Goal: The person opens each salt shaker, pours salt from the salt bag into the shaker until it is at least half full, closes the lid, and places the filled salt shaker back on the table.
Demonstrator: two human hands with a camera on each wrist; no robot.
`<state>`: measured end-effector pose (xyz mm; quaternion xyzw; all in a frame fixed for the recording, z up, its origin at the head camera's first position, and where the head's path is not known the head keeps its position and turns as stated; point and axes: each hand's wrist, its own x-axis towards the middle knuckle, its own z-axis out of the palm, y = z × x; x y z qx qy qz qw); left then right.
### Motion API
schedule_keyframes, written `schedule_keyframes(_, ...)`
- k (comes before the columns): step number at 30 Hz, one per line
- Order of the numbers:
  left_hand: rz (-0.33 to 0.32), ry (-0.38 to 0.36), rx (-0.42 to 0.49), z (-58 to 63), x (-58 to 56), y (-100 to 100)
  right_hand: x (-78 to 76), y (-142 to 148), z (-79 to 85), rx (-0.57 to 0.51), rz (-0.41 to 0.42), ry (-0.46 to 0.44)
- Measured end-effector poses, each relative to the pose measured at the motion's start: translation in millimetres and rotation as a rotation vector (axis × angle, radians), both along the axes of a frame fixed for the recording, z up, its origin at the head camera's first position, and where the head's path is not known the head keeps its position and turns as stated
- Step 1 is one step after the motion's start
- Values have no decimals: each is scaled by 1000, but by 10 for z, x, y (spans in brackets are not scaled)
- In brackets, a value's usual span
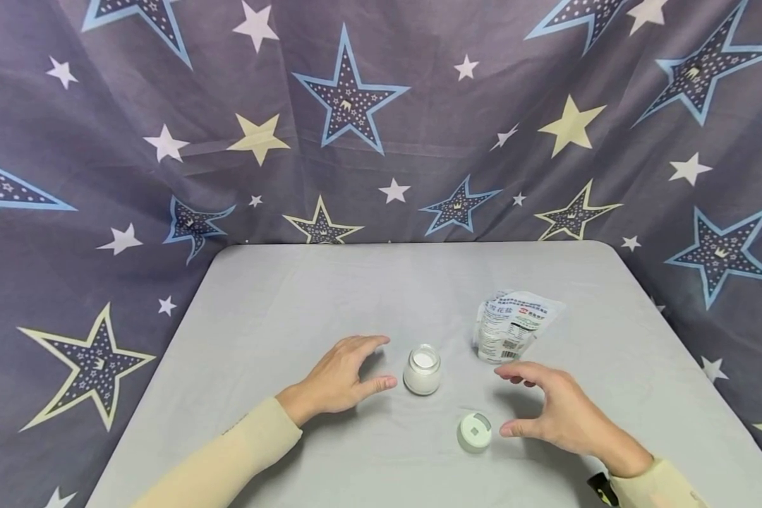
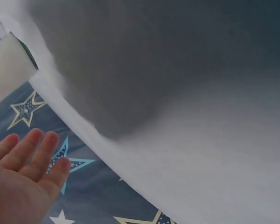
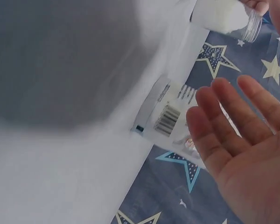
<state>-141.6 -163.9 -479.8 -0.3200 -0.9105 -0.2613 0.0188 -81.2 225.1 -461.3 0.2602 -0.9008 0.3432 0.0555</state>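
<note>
A small glass jar (image 1: 422, 371) with white contents stands uncapped in front of me. Just left of it, my left hand (image 1: 336, 377) has its thumb and fingers spread apart with nothing between them. A pale green round lid (image 1: 475, 432) lies on the table nearer to me. My right hand (image 1: 561, 409) hovers to the right of that lid, thumb and fingers parted, holding nothing. Behind its fingertips stands a white and clear printed pouch (image 1: 511, 328). In the right wrist view, the pouch's barcode (image 3: 168, 120) shows beside the extended fingers, and the jar (image 3: 221, 16) appears at the top.
The table (image 1: 330, 289) has a plain light grey cover. A dark curtain (image 1: 419, 127) patterned with stars hangs behind it and along both sides. A dark band (image 1: 603, 488) sits at the right wrist.
</note>
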Motion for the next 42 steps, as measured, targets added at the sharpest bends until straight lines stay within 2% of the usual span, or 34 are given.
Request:
schedule_keyframes(11, -22, 22, 21, -16, 13, 41, 18, -135, 29, 22, 116, -33)
schedule_keyframes(18, -26, 18, 28, -50, 29, 62, 30, -183, 21, 34, 165, -14)
schedule_keyframes(22, -22, 20, 27, -56, 24, 78, 31, -220, 18, 49, 179, -26)
schedule_keyframes(30, -19, -22, 4, -38, 7, 140, 33, -285, 33, 113, 189, -75)
schedule_keyframes(36, -15, -29, 1, -55, -1, 163, 54, -334, 10, 162, 197, -76)
schedule_keyframes(42, -15, -38, 2, -67, 0, 176, 53, -382, 22, 221, 191, -133)
